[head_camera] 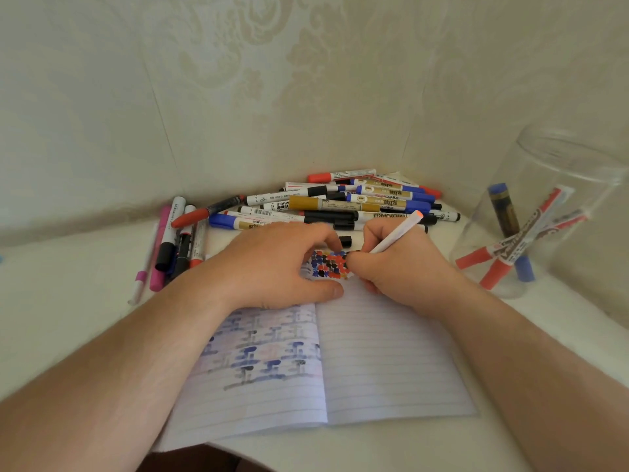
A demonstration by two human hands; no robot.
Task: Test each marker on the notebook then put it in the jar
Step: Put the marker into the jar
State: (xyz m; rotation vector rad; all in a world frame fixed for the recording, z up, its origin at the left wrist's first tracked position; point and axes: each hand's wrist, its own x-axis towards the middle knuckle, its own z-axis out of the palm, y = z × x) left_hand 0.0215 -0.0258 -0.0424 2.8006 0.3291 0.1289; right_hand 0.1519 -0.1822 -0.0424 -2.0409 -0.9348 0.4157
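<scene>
Fingers of the right hand [401, 267] curl tight round a white marker [396, 237], tip down on the open notebook [374, 356], right at a patch of black, red and blue test marks [329, 264]. Left hand [275, 267] lies flat on the page, fingers relaxed and spread, thumb just under the marks, holding nothing. Beyond the fingertips sits the pile of markers [340, 204]; a smaller bunch of pens [173, 243] lies left of the left hand. Off to the right of the writing hand stands the clear jar [544, 216], a few markers already inside.
</scene>
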